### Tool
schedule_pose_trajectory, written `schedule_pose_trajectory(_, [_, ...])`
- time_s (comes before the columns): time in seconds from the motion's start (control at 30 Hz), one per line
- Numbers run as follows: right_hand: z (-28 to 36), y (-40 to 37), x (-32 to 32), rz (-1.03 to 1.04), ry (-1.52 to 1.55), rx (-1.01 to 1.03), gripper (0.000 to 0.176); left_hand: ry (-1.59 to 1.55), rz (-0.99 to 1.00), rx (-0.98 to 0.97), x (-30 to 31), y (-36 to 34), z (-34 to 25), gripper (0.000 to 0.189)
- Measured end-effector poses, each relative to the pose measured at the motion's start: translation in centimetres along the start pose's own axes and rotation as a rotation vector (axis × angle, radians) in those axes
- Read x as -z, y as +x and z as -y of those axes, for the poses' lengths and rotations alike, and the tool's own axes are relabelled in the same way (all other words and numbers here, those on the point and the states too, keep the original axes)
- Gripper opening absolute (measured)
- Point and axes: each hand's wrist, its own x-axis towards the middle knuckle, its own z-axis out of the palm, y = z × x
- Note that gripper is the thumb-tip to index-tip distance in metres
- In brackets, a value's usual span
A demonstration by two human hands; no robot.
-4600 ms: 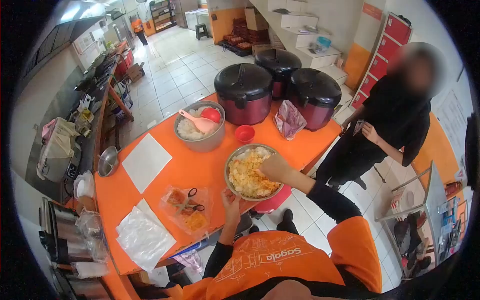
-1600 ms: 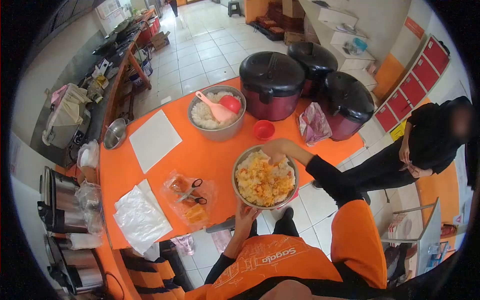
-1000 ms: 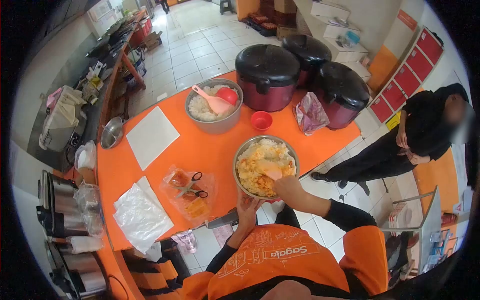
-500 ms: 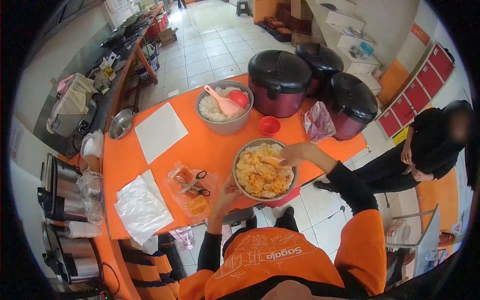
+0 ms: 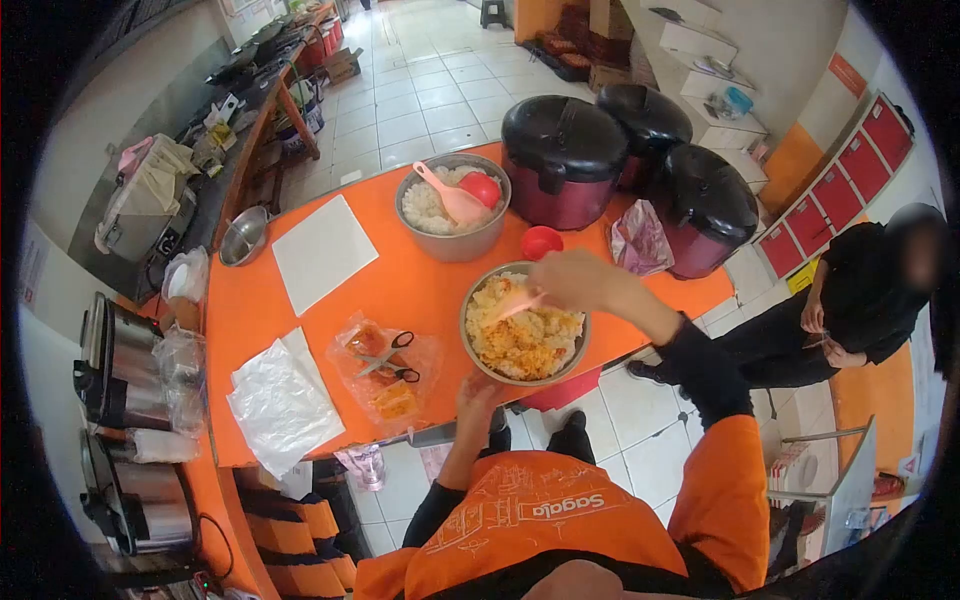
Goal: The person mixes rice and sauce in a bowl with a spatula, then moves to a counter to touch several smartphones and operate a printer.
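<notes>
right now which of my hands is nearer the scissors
Left. The left hand is at the near edge of the rice bowl, right of the scissors; the right hand, holding a pink paddle, is farther off, over the bowl's far right.

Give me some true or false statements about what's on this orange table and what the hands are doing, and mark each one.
1. The right hand holds a pink spatula in the metal bowl. True.
2. The scissors lie on the square white sheet. False: they lie on the clear plastic bag.
3. A second pink spatula rests in the pot of white rice. True.
4. The left hand touches a rice cooker. False: it is at the metal bowl's near side.
</notes>
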Motion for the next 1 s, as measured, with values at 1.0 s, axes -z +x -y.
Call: schedule_pose_trajectory(1.0, [-1.2, -3.1, -10.7, -0.078, 0.092, -0.181, 0.018, 0.111, -0.108, -0.035, -1.0, 1.5, -1.6, 0.043])
